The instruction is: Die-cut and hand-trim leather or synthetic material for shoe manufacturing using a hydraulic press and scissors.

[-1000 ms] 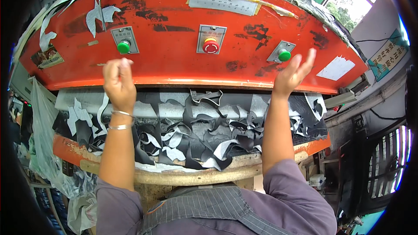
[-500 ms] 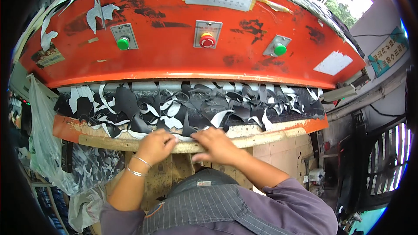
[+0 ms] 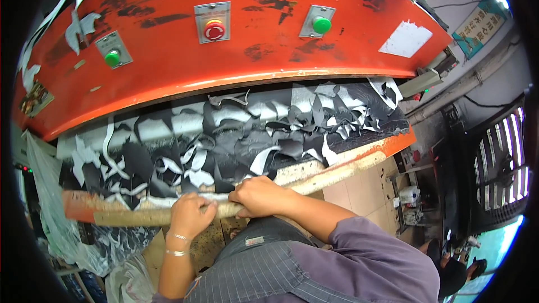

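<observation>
head view: left hand (image 3: 193, 214) and right hand (image 3: 257, 195), both half-curled, grip unclear, touch the long pale rounded rail (image 3: 337, 174) running nearly 9-to-3 o'clock, curled black-and-white sheet scraps (image 3: 290, 147) at 12, nearer the right.

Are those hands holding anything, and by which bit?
It can't be told: the left hand and right hand curl at the worn tan front rail, but whether they grip it or the thin white strip behind it is hidden.
</observation>
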